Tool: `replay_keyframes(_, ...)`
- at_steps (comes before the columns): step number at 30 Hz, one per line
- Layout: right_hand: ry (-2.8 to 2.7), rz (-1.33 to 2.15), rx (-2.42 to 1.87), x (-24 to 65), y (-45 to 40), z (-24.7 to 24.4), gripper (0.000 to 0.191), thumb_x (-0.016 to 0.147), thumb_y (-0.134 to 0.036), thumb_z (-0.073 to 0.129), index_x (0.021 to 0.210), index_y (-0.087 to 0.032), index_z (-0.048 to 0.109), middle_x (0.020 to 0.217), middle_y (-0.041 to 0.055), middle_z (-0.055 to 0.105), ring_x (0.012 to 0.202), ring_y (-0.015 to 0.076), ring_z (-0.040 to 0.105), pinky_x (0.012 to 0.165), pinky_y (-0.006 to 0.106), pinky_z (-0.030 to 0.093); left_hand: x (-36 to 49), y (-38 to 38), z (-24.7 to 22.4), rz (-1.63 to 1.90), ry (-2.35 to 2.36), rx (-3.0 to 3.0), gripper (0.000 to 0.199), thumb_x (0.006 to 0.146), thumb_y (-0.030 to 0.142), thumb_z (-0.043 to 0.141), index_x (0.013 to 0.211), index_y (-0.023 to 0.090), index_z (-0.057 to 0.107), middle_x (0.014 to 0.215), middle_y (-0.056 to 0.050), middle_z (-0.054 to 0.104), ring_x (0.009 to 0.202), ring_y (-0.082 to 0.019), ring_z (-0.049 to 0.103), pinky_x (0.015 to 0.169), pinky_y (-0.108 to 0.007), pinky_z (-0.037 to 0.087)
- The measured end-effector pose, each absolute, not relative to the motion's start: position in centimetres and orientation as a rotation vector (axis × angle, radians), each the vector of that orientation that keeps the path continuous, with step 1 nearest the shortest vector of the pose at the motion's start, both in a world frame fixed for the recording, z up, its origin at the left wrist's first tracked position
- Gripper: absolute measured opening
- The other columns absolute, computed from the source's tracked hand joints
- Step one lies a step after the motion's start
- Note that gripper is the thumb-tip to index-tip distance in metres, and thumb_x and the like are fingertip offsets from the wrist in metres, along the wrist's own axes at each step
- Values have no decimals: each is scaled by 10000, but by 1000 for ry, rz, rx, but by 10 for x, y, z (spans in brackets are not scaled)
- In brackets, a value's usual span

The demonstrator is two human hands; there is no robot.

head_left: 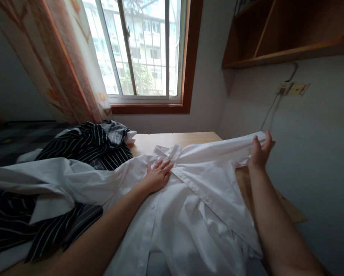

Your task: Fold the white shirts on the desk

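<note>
A white button-up shirt [186, 207] is spread over a light wooden table [172, 138], its collar toward the window and its front partly unbuttoned. My left hand [158, 176] lies flat on the shirt just below the collar, fingers spread. At the right, my right hand [260, 151] is at the end of the stretched-out sleeve, thumb and fingers apart, with the cuff between or against them; its exact hold is unclear. The other sleeve extends to the left over striped clothes.
Black-and-white striped clothes [88, 143] are heaped at the left, beside a dark checked surface. A curtain [59, 57] hangs by the window [143, 50]. A wooden shelf [275, 57] and a socket with a plugged cable [285, 88] are on the right wall.
</note>
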State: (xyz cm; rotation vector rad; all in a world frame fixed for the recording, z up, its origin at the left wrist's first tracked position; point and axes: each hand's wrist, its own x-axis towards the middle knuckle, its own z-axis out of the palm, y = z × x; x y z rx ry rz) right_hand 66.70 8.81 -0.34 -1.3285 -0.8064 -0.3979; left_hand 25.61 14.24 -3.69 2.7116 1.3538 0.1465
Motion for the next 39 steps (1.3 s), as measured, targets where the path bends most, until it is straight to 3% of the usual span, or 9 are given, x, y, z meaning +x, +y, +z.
replay_keyframes(4,-801,-604,-1418,681,74,-1,874,772,-437,642,1515,-138,291,1551,188,276,1458,322,208,1184,470,169,257,141,-37,148,1351,2703,523,991,414,254,1495,339,370,1607,20,261,1490,-315,187,1117,-730,114)
replay_keyframes(12,-278,-420,-1760,707,65,-16,654,591,-149,622,1240,-103,556,1570,266,161,1456,448,147,1144,614,143,257,141,-38,213,1391,2696,497,987,412,300,1465,348,421,1594,9,305,1473,-326,235,1119,-732,108)
replay_keyframes(14,-524,-607,-1682,683,72,-6,564,645,-165,598,1205,-110,581,1563,240,217,1462,414,157,1147,613,151,257,140,-39,253,1364,2723,486,984,393,313,1444,333,457,1577,-2,347,1461,-317,267,1134,-709,114)
replay_keyframes(16,-983,-661,-1516,643,86,7,459,764,-203,529,1214,-143,592,1464,188,424,1394,334,350,1139,568,248,257,139,-39,297,1308,2752,471,980,378,330,1419,324,494,1556,-10,389,1449,-310,294,1145,-688,129)
replay_keyframes(19,-1798,-200,-1401,571,114,12,373,879,-273,468,1203,-192,634,1237,114,647,1205,251,562,1095,442,382,255,140,-32,437,1282,2785,427,972,380,367,1334,315,584,1492,-15,485,1400,-295,379,1163,-636,175)
replay_keyframes(23,-2238,251,-1557,515,143,-17,482,935,-321,456,1398,-210,531,1468,79,502,1368,215,427,1158,378,289,240,154,-21,633,1451,2756,424,981,325,337,1277,244,629,1384,-56,593,1310,-237,486,1180,-474,261)
replay_keyframes(28,-2167,299,-1977,512,151,-49,611,969,-575,367,1515,-302,356,1616,59,246,1489,275,184,1183,558,75,216,172,-25,191,1663,2646,526,979,402,308,1470,258,433,1565,-54,372,1461,-286,278,1175,-560,206)
replay_keyframes(33,-2075,299,-2132,507,141,-45,671,958,-631,319,1540,-298,294,1632,72,185,1505,271,116,1172,587,47,226,164,-27,46,1840,2464,623,970,554,235,1540,308,280,1632,-57,184,1499,-345,134,1110,-725,125)
replay_keyframes(39,-2133,387,-2126,506,103,-38,739,936,-686,294,1553,-280,264,1639,104,127,1509,291,80,1155,625,45,229,124,-25,-35,1894,2353,687,945,609,275,1545,275,284,1625,-157,156,1490,-407,109,1037,-762,234)
